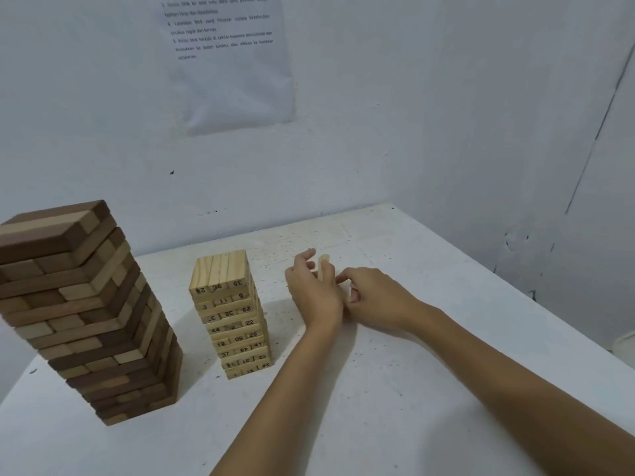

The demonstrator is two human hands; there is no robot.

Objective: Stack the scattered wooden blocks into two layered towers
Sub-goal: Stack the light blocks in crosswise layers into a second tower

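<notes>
**Layout.** Two towers stood on the desk point(412, 389). The dark tower point(86, 314), at 9 o'clock, was the taller, and its courses were slightly twisted. The pale tower point(233, 317), numbered and shorter, stood at centre with a full top course of three.

**Hands.** Both hands were at 3 o'clock of the pale tower, near it but not touching, low over the desk.
- The left hand point(314, 297) had its grip closed round a block point(323, 264). The block stood upright, its upper end showing above the fingers.
- The right hand point(376, 298) lay against the left at its 3 o'clock. Its grip was curled tight, with the fingertips pinching pale wood low between the two hands. Whether that was the same block or a second could not be told.

**Assessment.** The task appeared close to done. The step in hand looked like readying the block for the pale tower's next course.

**Recommended handling.**
- Turn the block flat before carrying it.
- Approach from 3 o'clock, well away from the dark tower.
- Lay it crosswise to the three beneath, flush with an outer edge.
- Lower it straight down without sliding, then open the fingers outward.

The pale tower is narrow, so a sideways nudge would likely shift its courses.
</notes>
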